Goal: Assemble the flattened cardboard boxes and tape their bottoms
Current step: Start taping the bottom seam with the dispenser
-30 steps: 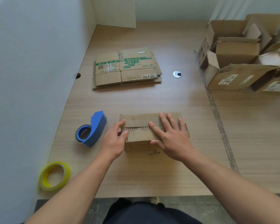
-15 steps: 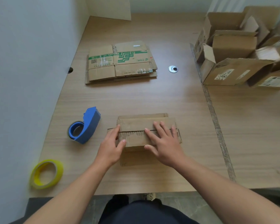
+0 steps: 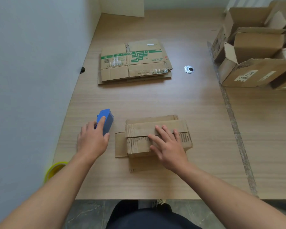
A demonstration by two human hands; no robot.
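Observation:
A small brown cardboard box [image 3: 139, 128] stands bottom-up on the wooden desk [image 3: 155, 100], its two long flaps folded shut and meeting at a seam. One side flap [image 3: 120, 144] sticks out flat to the left. My right hand [image 3: 167, 146] lies flat on the flaps, fingers straight, pressing across the seam. My left hand [image 3: 91, 139] is to the left of the box, over the blue tape dispenser [image 3: 108, 116], with fingers on top and the thumb against its side. Most of the dispenser is hidden under the hand.
A stack of flattened boxes with green print [image 3: 134, 61] lies at the back middle. Several assembled open boxes [image 3: 254, 73] crowd the right rear. A yellow tape roll [image 3: 54, 169] sits at the left front edge by the wall. A metal grommet [image 3: 189, 69] is set in the desk.
My left hand has left the box's left end and moved left onto the blue tape dispenser. The left side flap now lies out flat. My right hand stays pressed on the flaps.

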